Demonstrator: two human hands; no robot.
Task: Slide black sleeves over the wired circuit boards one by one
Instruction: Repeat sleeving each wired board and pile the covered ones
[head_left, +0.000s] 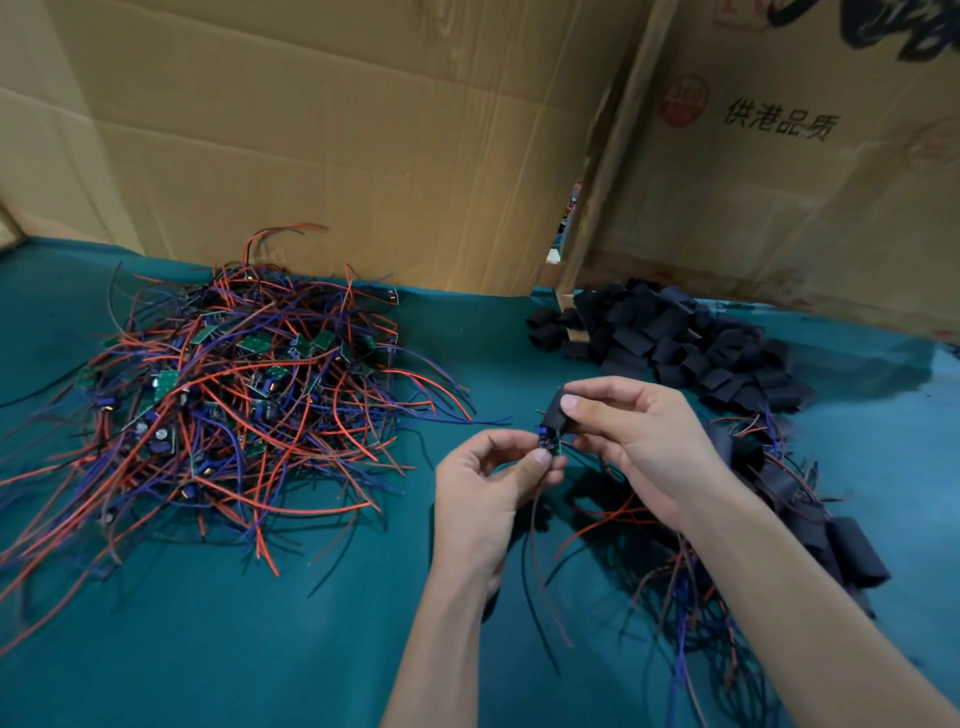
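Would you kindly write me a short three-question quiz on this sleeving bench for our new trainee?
1. True or false: the right hand pinches a black sleeve.
2. What does the left hand hold? A) scissors B) a small wired circuit board C) tape
3. Fill in: the pile of loose empty sleeves lies on the ____ cloth, in front of the cardboard.

Key: 1 true; 2 B; 3 green. The pile of unsleeved boards lies to the left, the finished sleeved boards to the right.
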